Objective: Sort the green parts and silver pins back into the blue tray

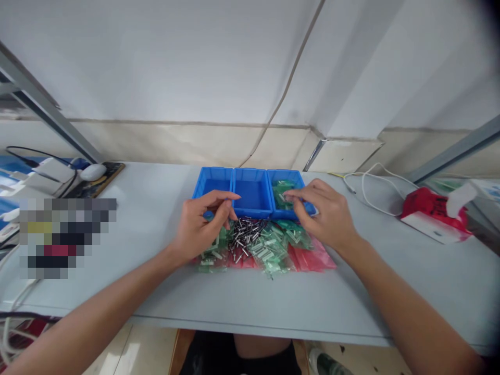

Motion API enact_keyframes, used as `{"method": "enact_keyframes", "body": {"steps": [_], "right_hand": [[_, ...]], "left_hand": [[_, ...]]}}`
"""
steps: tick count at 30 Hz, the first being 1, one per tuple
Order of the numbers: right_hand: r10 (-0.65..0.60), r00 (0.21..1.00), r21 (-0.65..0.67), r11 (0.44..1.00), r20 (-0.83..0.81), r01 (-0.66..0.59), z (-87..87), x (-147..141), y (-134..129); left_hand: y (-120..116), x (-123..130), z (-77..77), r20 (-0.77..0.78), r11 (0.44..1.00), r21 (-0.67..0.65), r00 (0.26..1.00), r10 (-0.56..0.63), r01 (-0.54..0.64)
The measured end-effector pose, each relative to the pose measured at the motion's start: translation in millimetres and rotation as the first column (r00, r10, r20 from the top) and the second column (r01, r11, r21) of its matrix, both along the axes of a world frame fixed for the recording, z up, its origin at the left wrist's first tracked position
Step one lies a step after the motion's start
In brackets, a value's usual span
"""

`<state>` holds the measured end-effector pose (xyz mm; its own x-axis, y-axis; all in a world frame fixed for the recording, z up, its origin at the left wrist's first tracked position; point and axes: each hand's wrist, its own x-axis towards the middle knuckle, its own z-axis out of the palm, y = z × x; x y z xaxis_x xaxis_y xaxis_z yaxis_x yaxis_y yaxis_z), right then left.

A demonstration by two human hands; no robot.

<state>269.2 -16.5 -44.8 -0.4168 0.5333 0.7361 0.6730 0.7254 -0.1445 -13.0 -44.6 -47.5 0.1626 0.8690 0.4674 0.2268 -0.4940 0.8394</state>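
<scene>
My left hand [205, 221] hovers over the front of the left blue bin, its fingers loosely curled and slightly apart, with nothing visible in them. My right hand [328, 211] is above the right blue bin [309, 208], thumb and forefinger pinched together; what they hold, if anything, is too small to make out. Small clear-green bags [280, 188] with light pieces lie inside that bin. In front of the bins is a heap of loose metal screw-like pieces [244, 234], with more greenish bags of pale pieces [269, 250] beside it. Pink-red plastic bags [312, 258] lie underneath.
The left bin [214, 172] and the middle bin [252, 213] show bare blue floors. A red-and-white tissue pack [433, 216] and a white cable [363, 187] are on the right. Chargers [50, 174] and a white mouse [92, 172] crowd the left. A wall stands behind the table [156, 203].
</scene>
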Motion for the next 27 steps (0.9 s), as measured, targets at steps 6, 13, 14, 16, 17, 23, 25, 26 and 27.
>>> {"method": "enact_keyframes", "body": {"steps": [6, 13, 14, 16, 17, 23, 25, 26, 27], "right_hand": [[0.366, 0.872, -0.253, 0.922, 0.326, -0.292, 9.1, -17.4, -30.9], [0.426, 0.837, -0.508, 0.834, 0.344, -0.216, 7.6, -22.3, -35.6], [0.445, 0.842, -0.513, 0.822, 0.307, -0.247, 7.1, -22.0, -34.6], [0.481, 0.848, -0.493, 0.806, 0.222, -0.328, 5.9, -22.3, -32.4], [0.495, 0.85, -0.464, 0.804, 0.177, -0.372, 5.3, -22.9, -31.3], [0.462, 0.876, -0.348, 0.805, -0.142, -0.481, 6.7, -27.8, -26.9], [0.412, 0.875, -0.376, 0.791, -0.256, -0.482, 8.1, -29.7, -28.5], [0.377, 0.87, -0.384, 0.788, -0.317, -0.481, 8.2, -31.0, -29.9], [0.333, 0.863, -0.38, 0.794, -0.379, -0.474, 7.9, -32.7, -31.6]], "left_hand": [[-0.3, -1.3, -0.1, -0.008, 0.999, 0.022, 1.0, 0.03, -0.03], [0.0, -1.8, -0.8, 0.0, 0.999, 0.043, 0.999, 0.032, -0.032], [0.0, -1.8, -1.4, 0.001, 0.998, 0.045, 0.999, 0.033, -0.033], [0.0, -1.9, -2.3, -0.004, 0.998, 0.049, 0.999, 0.034, -0.034], [-0.2, -1.8, -2.5, -0.009, 0.998, 0.052, 0.999, 0.034, -0.034], [-4.0, -0.2, -0.6, -0.151, 0.975, 0.221, 0.986, 0.07, -0.036], [-5.1, 0.8, -0.7, -0.219, 0.945, 0.326, 0.971, 0.096, -0.019], [-5.4, 1.3, -1.2, -0.241, 0.932, 0.362, 0.965, 0.1, -0.006], [-5.5, 1.8, -1.9, -0.256, 0.922, 0.387, 0.961, 0.101, 0.007]]}}
